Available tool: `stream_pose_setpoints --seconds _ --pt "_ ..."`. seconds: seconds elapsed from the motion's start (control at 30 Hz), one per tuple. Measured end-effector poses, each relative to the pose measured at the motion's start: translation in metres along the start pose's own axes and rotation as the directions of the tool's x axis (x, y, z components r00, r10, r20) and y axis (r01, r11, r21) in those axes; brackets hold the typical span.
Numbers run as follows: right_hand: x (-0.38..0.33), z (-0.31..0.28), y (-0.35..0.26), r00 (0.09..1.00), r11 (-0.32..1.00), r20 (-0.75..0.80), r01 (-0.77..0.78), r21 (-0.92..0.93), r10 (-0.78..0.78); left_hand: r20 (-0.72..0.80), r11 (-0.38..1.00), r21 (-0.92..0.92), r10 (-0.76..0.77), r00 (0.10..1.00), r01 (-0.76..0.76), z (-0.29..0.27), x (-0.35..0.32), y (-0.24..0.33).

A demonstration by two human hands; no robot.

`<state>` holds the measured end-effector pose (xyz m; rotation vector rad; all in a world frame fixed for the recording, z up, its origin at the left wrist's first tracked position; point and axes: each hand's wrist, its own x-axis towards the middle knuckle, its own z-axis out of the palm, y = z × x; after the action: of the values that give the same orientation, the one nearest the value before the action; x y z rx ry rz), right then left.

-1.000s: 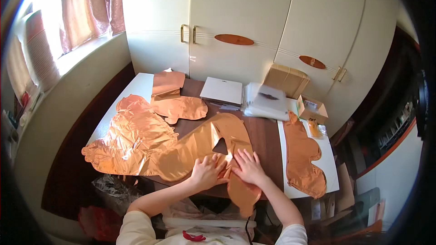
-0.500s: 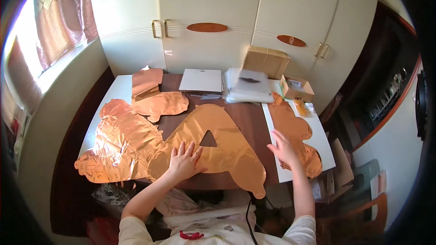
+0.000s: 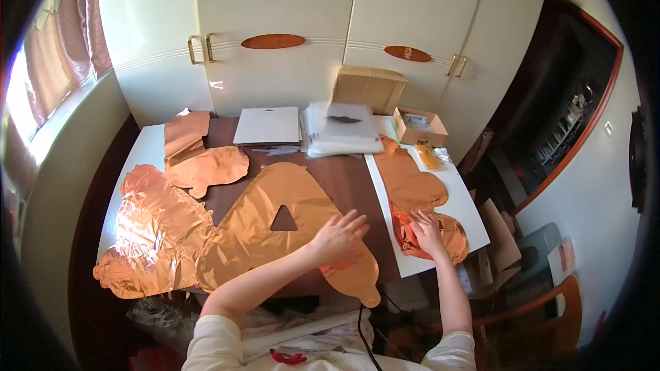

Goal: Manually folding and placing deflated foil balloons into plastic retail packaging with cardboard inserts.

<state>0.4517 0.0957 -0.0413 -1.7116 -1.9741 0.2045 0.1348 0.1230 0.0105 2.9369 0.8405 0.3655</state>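
**Resting the right hand (image 3: pixel 427 235) on a two-lobed foil balloon (image 3: pixel 412 189), holding the left hand (image 3: pixel 338 233) open**

Holding the left hand with fingers extended, gripping nothing, at the right leg of the flat A-shaped foil balloon (image 3: pixel 251 227), pointing fingertips past its edge over the brown tabletop (image 3: pixel 361 196); unable to tell touching from hovering. Crossing above the lower part of the A-shaped balloon with the left forearm.

Bending the right hand's fingers over the near lobe of the two-lobed balloon, to the right of the A-shaped balloon across a strip of tabletop; unable to tell a pinch from a light touch there.

Having the A-shaped balloon lying copper-coloured beneath and left of the left hand, showing a triangular hole. Having the two-lobed balloon lying to its right on a white panel (image 3: pixel 458 196), mostly beyond the right hand. Seeing a crumpled, shiny foil balloon (image 3: pixel 155 223) lying against its left leg, and a folded copper foil piece (image 3: pixel 213 163) lying beyond that leg.

Seeing an open cardboard box (image 3: pixel 425 139) standing beyond it, far to the right, holding a clear packet with a white label (image 3: pixel 416 121). Seeing a larger cardboard box (image 3: pixel 368 88) standing beyond its right leg, hiding any contents. Seeing clear plastic sleeves (image 3: pixel 347 136) lying stacked beyond that leg too, and flat white boards (image 3: pixel 267 126) lying directly beyond its top.
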Motion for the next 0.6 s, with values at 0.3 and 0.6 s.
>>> stream_pose_setpoints --seconds 0.3,0.6 --pt "0.012 -0.016 -0.008 0.912 0.643 0.178 -0.39 0.659 0.37 -0.052 0.984 -0.074 0.159 0.986 -0.162 0.051 0.085 0.02" --pt "0.079 -0.121 0.075 0.74 0.009 -0.089 0.111 0.994 0.667 -0.113 0.984 -0.064 0.16 0.981 -0.168 0.063 0.086 0.023"
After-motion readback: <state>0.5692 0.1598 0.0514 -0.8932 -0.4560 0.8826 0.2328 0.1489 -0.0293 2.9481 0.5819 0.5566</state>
